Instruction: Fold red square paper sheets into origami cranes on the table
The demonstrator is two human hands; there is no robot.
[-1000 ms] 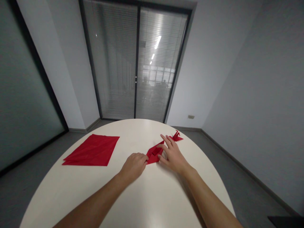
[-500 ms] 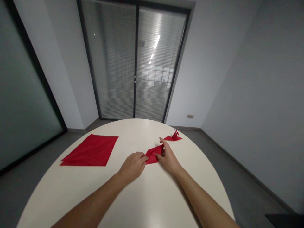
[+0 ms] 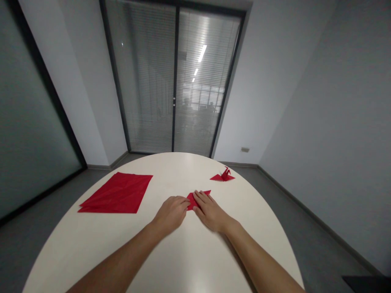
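Note:
A small piece of folded red paper (image 3: pixel 190 201) lies on the white table between my hands. My left hand (image 3: pixel 172 211) pinches its left edge, fingers closed and bent over the paper. Across the middle of the paper my right hand (image 3: pixel 210 212) lies flat, its fingers stretched out and pressing down. A pointed corner sticks out beyond the right fingertips. Most of the folds are hidden under the right hand. Beyond that hand stands a red paper crane (image 3: pixel 225 175), touched by neither hand.
Large red paper sheets (image 3: pixel 119 194), slightly offset in a pile, lie on the left of the round white table (image 3: pixel 180 252). Glass doors with blinds (image 3: pixel 152 81) stand behind it. A dark object (image 3: pixel 366 283) shows at the lower right corner.
My right hand has let go of the paper's right corner, moved left and laid its fingers flat on the paper. The raised corner is now lower. My left hand has stayed in place.

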